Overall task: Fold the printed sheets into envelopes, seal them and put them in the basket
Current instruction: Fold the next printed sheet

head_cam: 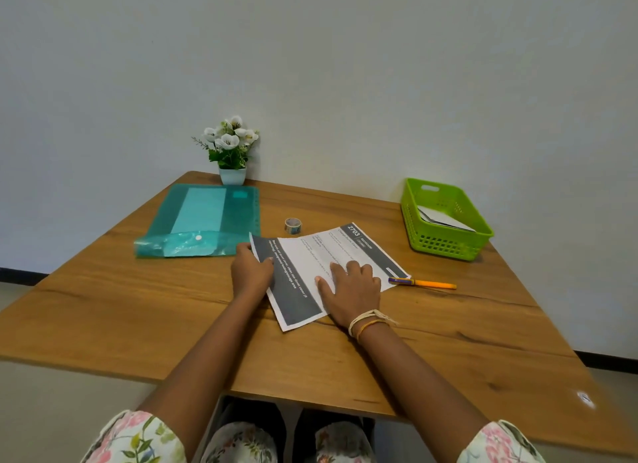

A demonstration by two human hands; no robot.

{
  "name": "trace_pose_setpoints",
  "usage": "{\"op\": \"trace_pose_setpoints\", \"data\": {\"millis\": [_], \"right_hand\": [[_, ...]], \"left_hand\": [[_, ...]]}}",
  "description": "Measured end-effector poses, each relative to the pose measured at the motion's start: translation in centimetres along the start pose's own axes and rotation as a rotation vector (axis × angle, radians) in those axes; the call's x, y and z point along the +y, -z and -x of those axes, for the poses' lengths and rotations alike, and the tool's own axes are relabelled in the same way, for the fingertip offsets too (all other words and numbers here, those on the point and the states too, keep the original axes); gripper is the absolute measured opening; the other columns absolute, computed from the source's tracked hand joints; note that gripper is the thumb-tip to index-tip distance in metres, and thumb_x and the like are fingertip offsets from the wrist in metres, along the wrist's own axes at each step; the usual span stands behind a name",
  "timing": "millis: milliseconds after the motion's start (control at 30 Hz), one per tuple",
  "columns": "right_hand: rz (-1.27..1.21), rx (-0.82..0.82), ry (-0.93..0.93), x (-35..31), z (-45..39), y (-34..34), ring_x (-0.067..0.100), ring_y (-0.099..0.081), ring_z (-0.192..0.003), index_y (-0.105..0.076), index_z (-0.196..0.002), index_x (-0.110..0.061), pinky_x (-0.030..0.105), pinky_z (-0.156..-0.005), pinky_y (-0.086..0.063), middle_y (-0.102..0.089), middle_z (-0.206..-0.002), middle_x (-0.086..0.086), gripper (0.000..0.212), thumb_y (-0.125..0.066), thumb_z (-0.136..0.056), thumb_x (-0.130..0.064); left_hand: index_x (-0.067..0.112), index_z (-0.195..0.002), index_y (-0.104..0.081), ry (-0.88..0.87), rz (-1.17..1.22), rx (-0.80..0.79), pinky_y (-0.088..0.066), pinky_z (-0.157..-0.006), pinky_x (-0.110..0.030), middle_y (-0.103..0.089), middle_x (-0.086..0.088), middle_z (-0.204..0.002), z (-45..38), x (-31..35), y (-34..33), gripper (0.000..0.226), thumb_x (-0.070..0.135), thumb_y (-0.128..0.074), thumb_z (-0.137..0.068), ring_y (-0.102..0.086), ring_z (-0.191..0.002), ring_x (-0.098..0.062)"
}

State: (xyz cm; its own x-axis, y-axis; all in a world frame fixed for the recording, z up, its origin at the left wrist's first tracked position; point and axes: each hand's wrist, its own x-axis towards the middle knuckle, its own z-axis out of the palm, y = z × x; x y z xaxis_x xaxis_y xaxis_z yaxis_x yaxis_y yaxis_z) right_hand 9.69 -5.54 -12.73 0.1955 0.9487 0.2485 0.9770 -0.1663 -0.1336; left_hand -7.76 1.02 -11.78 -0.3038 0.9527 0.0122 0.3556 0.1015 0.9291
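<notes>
On wooden table (138, 307), mid-near: printed sheet (310, 265) lies flat, angled. Right hand (350, 290) flat on sheet, fingers spread, pressing. Left hand (251, 272) at sheet's left edge, thumb over, fingers curled under, pinching it. Far left: teal folder (203, 217), touching nothing else; potted flowers (231, 151) behind. Far right: green basket (445, 245) with folded white envelopes (445, 219) inside. Tape roll (292, 226) just beyond sheet. Pen (423, 283) touching sheet's right corner.
</notes>
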Motion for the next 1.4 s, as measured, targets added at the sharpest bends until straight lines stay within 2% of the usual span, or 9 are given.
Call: {"op": "trace_pose_setpoints", "data": {"millis": [133,367,567,733,867,967,1100,1267,1400], "right_hand": [[-0.156,0.132,-0.168,2.8,-0.3,1.0,0.028,-0.05,-0.107,-0.057,-0.112,-0.013,0.037,-0.083,-0.046,-0.055,-0.112,0.011,0.035,-0.047,-0.089,-0.038],[-0.006,0.016,-0.471,8.7,-0.4,2.5,0.033,-0.046,-0.111,-0.053,-0.116,-0.014,0.039,-0.084,-0.046,-0.046,-0.12,0.014,0.038,-0.061,-0.081,-0.028],[0.063,0.047,-0.383,12.5,-1.5,2.8,0.034,-0.047,-0.113,-0.061,-0.107,-0.007,0.04,-0.084,-0.045,-0.053,-0.117,0.016,0.021,-0.049,-0.091,-0.009],[0.013,0.073,-0.429,14.2,-3.0,3.9,0.035,-0.056,-0.107,-0.068,-0.106,-0.01,0.039,-0.081,-0.048,-0.065,-0.111,0.015,0.021,-0.056,-0.093,-0.021],[-0.037,0.118,-0.426,13.7,-3.4,4.2,0.037,-0.053,-0.109,-0.065,-0.11,-0.006,0.04,-0.086,-0.047,-0.059,-0.116,0.02,0.028,-0.061,-0.09,-0.025],[-0.179,0.227,-0.275,9.9,-3.0,3.7,0.033,-0.052,-0.111,-0.064,-0.115,-0.006,0.038,-0.091,-0.044,-0.055,-0.117,0.017,0.029,-0.059,-0.09,-0.02],[-0.565,-0.029,-0.01,2.7,-1.4,2.7,0.023,-0.058,-0.109,-0.064,-0.117,-0.014,0.032,-0.096,-0.044,-0.058,-0.12,0.008,0.028,-0.058,-0.092,-0.024],[-0.58,-0.204,0.072,-1.9,-0.5,1.6,0.022,-0.056,-0.114,-0.056,-0.131,-0.016,0.036,-0.098,-0.044,-0.056,-0.128,0.007,0.042,-0.051,-0.094,-0.036],[-0.571,-0.201,0.081,-2.6,-0.8,1.6,0.023,-0.054,-0.116,-0.057,-0.13,-0.014,0.035,-0.096,-0.042,-0.056,-0.129,0.009,0.04,-0.046,-0.097,-0.034]], "left_hand": [[0.009,-0.123,-0.049,-0.058,-0.042,-0.005,-0.045,-0.073,-0.031,-0.06,-0.015,-0.124,-0.4,0.0,-0.2,0.037,0.013,-0.065,-0.089,-0.06,-0.108,-0.03],[0.012,-0.131,-0.047,-0.218,-0.179,-0.07,-0.047,-0.08,-0.038,-0.06,-0.013,-0.126,-1.9,-0.1,-0.7,0.045,0.019,-0.064,-0.09,-0.059,-0.11,-0.031],[0.015,-0.131,-0.047,-0.295,-0.219,-0.141,-0.046,-0.077,-0.034,-0.06,-0.012,-0.125,-2.4,-0.3,-1.0,0.048,0.021,-0.067,-0.088,-0.059,-0.108,-0.03],[0.016,-0.131,-0.048,-0.332,-0.213,-0.183,-0.048,-0.074,-0.033,-0.062,-0.01,-0.123,-2.2,-0.5,-0.7,0.048,0.029,-0.065,-0.089,-0.061,-0.104,-0.027],[0.017,-0.133,-0.047,-0.271,-0.156,-0.23,-0.054,-0.081,-0.041,-0.063,-0.009,-0.122,-1.8,-0.5,-0.4,0.047,0.04,-0.056,-0.093,-0.063,-0.099,-0.024],[0.017,-0.133,-0.048,-0.239,-0.077,-0.235,-0.047,-0.067,-0.031,-0.063,-0.008,-0.121,-1.7,-0.6,-0.2,0.041,0.038,-0.048,-0.097,-0.058,-0.093,-0.016],[0.017,-0.13,-0.051,-0.189,0.03,-0.186,-0.041,-0.07,-0.027,-0.06,-0.006,-0.121,-1.3,-0.1,-0.2,0.037,0.037,-0.038,-0.101,-0.053,-0.094,-0.011],[0.018,-0.116,-0.05,-0.078,0.353,-0.159,-0.044,-0.039,-0.018,-0.062,-0.005,-0.081,0.1,0.4,-0.3,0.027,0.033,-0.032,-0.103,-0.056,-0.045,-0.002],[0.018,-0.119,-0.05,-0.048,0.446,-0.18,-0.049,-0.046,-0.02,-0.067,-0.008,-0.093,1.2,0.5,-0.4,0.028,0.031,-0.031,-0.104,-0.065,-0.065,-0.013]]}}
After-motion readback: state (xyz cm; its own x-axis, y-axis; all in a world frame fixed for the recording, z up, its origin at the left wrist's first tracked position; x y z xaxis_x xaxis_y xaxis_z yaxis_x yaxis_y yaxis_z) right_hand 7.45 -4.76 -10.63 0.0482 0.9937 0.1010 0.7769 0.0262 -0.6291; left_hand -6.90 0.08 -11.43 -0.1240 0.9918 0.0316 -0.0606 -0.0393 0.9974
